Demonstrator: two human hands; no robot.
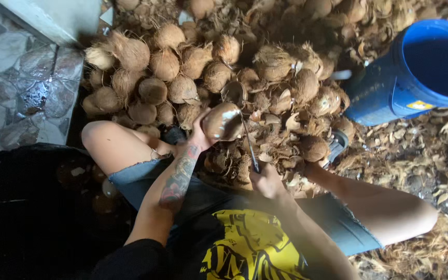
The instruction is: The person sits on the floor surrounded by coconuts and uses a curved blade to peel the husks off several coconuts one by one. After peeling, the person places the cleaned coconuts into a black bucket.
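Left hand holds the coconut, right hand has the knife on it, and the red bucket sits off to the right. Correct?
Not quite: the bucket is blue, not red, as the head view shows. The rest stands: the left hand holds the coconut, and the right hand has the knife on it.

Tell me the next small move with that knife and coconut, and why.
Probably draw the knife in the right hand down the coconut. The left hand holds it up from below, and the blade already lies against its side.
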